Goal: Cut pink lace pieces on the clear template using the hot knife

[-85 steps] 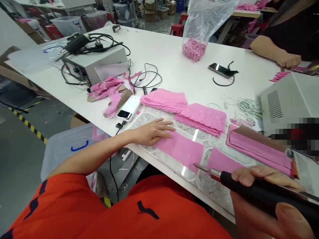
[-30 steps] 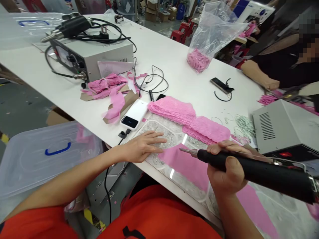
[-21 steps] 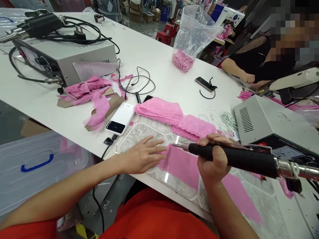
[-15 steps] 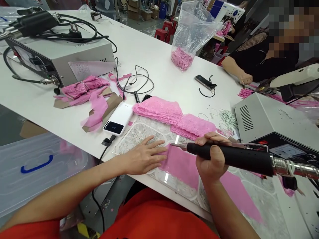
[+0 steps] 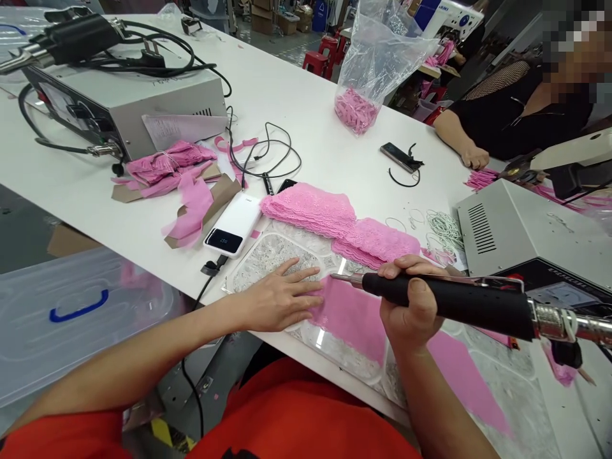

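My left hand point(image 5: 282, 298) lies flat with fingers spread, pressing the left edge of a pink fabric strip point(image 5: 351, 315) on a clear plate point(image 5: 268, 255) at the table's near edge. My right hand point(image 5: 411, 306) is closed round the black handle of a heat cutting tool point(image 5: 459, 303). Its metal tip point(image 5: 342, 278) points left and sits just above the strip's far edge, close to my left fingertips. A second pink strip point(image 5: 461, 376) lies to the right, partly hidden by my right forearm.
Two stacks of pink lace point(image 5: 335, 220) sit behind the plate, a white power bank point(image 5: 234, 224) to the left. Grey control boxes stand at far left point(image 5: 129, 95) and right point(image 5: 526, 236). Another person's arm point(image 5: 459, 143) rests across the table, near a phone point(image 5: 399, 157) and a plastic bag point(image 5: 377, 64).
My right hand brought the cutting tool from the lower right up over the pink strip, then held it nearly still. My left hand stays flat on the strip's left edge.
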The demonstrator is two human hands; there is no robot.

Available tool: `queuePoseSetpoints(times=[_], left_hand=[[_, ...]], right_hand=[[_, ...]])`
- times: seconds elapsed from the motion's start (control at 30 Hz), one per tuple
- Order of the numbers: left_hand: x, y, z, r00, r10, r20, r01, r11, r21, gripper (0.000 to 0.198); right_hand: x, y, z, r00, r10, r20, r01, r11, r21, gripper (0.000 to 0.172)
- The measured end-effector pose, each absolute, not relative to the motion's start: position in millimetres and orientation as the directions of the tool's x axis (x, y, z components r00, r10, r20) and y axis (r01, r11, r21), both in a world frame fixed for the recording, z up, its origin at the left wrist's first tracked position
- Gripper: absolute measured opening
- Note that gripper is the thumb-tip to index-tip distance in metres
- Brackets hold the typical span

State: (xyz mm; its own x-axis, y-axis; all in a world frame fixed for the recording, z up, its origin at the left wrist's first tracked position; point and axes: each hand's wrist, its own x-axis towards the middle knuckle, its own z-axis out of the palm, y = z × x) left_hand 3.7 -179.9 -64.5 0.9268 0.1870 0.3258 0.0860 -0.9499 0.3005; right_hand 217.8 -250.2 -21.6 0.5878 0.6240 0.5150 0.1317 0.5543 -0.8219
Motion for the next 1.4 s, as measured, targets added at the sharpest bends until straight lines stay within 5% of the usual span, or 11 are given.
queuePoseSetpoints(times=[1.4], left_hand=[[-43,-190,-62,0.913,0.245,0.326,0.113,-0.920,0.375,0.034]], right_hand=[[206,-254,-16,0.585,0.683,0.437,0.005,0.536,-0.844,0.011]])
